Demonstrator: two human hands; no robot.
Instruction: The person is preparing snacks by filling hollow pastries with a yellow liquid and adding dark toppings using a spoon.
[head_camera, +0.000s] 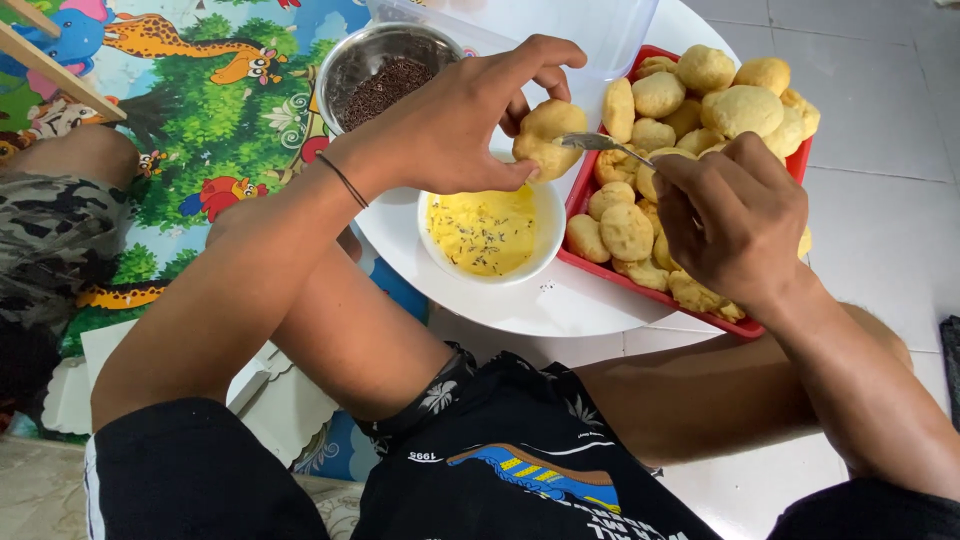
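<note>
Left hand (455, 125) grips 1 pale yellow round dough ball (545, 135) above the small white bowl of yellow cream flecked with dark bits (545, 245). Right hand (735, 215) closed on a metal spoon (600, 143), tip touching the ball. Red rectangular tray (640, 285) of similar dough balls just right. Steel bowl of dark sprinkles (378, 75) behind.
</note>
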